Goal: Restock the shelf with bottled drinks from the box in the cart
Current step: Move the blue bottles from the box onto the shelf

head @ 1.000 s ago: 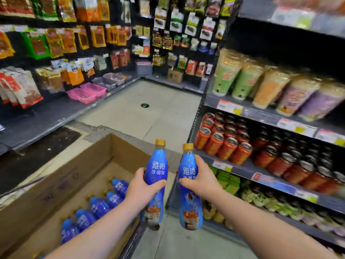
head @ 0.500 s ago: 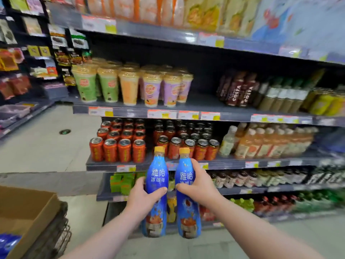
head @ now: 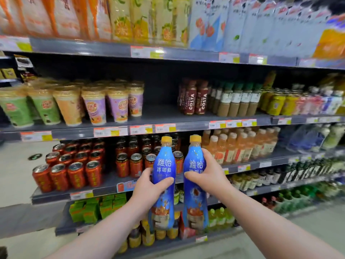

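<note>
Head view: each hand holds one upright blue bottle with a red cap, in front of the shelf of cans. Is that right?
Not quite: the caps are yellow, not red. The head view shows the left hand gripping the left blue bottle and the right hand gripping the right blue bottle, both upright, in front of the shelf of cans.

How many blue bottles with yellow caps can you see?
2. One bottle is in the left hand, the other bottle in the right hand, both upright, side by side in front of the cans. More may be hidden on the blurry shelves.
</note>
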`<state>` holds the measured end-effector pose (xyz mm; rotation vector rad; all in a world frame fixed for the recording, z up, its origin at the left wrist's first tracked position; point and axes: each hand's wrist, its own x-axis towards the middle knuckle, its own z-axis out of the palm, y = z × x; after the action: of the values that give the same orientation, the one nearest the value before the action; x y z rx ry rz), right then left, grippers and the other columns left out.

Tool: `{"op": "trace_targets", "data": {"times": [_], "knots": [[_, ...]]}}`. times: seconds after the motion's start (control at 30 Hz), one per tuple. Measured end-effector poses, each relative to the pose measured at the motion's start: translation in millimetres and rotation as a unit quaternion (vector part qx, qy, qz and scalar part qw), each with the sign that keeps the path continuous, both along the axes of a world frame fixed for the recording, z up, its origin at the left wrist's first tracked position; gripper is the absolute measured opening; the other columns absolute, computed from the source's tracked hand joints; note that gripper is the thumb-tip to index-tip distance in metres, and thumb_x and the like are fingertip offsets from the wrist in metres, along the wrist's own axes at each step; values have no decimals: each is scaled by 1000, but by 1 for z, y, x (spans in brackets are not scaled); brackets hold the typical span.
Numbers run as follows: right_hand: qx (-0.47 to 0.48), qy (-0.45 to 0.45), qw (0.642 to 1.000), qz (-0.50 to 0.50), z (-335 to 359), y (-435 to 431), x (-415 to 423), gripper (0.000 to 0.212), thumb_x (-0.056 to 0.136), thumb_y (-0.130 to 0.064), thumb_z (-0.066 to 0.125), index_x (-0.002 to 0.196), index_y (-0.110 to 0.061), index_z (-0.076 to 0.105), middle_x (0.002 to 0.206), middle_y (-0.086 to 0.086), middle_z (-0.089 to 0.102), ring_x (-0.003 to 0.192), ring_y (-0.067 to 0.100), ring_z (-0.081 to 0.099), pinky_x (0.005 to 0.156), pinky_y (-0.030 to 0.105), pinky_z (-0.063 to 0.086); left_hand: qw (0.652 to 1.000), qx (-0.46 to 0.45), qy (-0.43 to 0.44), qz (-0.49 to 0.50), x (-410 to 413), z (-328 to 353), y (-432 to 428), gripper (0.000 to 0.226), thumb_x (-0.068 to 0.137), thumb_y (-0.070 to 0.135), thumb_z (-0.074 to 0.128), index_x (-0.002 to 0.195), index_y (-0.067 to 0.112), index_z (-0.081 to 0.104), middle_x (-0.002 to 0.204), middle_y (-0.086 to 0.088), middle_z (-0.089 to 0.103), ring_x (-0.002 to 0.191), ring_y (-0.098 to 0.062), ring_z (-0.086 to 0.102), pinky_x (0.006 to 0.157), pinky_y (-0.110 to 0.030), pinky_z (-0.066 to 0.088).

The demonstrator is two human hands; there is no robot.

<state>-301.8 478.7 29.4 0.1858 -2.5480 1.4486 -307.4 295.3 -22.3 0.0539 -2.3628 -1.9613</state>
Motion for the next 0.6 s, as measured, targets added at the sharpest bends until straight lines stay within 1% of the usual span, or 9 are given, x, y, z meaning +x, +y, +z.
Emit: {"op": "trace_targets", "data": {"times": [0.07,0.1,0.2,0.33,0.4,0.43,0.5,0.57,0.6], "knots": [[-7,2,1000,-10,5,6,-13,54,64,-25,75,86,-63,43,85,-18,65,75,-4,63,68,23,53,1000,-8,16,2,-17,7,3,34,69,29,81,88,32,53,91,13,66,70,7,63,56,-11,45],[-10,2,1000,-14,8,8,-21,52,63,-26,75,87,-60,43,84,-19,65,74,-5,63,67,22,52,1000,-12,22,1,-26,11,5,36,67,32,82,90,30,55,91,11,67,71,6,64,57,-12,46],[-10,8,1000,-21,19,12,-49,47,63,-28,75,90,-51,45,85,-17,64,72,-7,61,64,20,49,999,-21,25,-3,-58,21,10,50,55,47,77,97,29,56,97,8,68,85,-8,66,74,-29,52],[-10,30,999,-27,41,12,-96,48,62,-27,74,87,-57,46,81,-20,66,73,-6,62,66,22,50,998,5,48,-27,-112,34,13,41,65,33,83,94,29,55,99,4,69,85,-11,67,76,-33,53],[-9,42,999,-30,54,9,-124,48,62,-28,73,87,-58,45,81,-25,64,73,-6,62,65,21,49,997,28,57,-34,-141,46,11,46,58,38,81,95,28,57,100,2,70,88,-15,68,81,-41,54],[-8,49,998,-36,61,7,-138,49,60,-31,73,86,-61,44,80,-23,64,72,-7,61,64,20,49,997,35,63,-34,-155,53,10,49,53,44,78,95,27,57,100,2,70,89,-16,68,83,-42,54],[-4,64,997,-50,73,2,-167,48,58,-35,73,84,-63,43,80,-22,63,71,-8,60,61,17,47,995,41,80,-31,-181,65,4,55,47,51,73,94,26,57,100,1,70,89,-15,67,82,-40,53],[-3,78,996,-51,82,-4,-196,48,61,-32,76,84,-59,44,79,-29,62,71,-13,59,55,7,43,994,37,103,-21,-206,76,-5,45,52,46,76,89,29,56,96,4,69,85,-10,66,75,-32,52],[-1,83,995,-53,85,-8,-210,48,62,-31,77,84,-57,44,78,-31,62,71,-13,58,55,6,42,993,34,114,-15,-218,81,-10,39,58,40,79,87,30,56,96,5,69,83,-9,65,73,-30,50]]}}
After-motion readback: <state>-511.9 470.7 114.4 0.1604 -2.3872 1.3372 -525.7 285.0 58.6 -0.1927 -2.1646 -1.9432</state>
